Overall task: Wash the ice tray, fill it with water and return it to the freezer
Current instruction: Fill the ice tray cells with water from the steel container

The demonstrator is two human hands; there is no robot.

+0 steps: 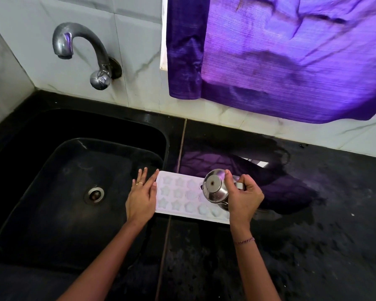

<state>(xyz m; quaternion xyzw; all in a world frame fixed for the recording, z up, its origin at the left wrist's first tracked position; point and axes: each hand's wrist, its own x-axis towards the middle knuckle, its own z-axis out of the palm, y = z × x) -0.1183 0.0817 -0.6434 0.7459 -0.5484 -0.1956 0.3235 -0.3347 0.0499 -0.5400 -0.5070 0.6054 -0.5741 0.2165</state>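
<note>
A white ice tray (178,195) with star-shaped cells lies flat on the black counter just right of the sink. My left hand (142,195) rests against the tray's left end, its fingers straight. My right hand (243,197) grips the handle of a small steel jug (215,189), which is tipped over the tray's right part with its base facing me. The jug and my right hand hide the tray's right end. I cannot tell whether water is flowing.
A black sink (59,192) with a steel drain (94,194) fills the left side. A curved steel tap (83,51) juts from the white tiled wall. A purple curtain (291,57) hangs at the upper right. The wet black counter (313,246) extends right.
</note>
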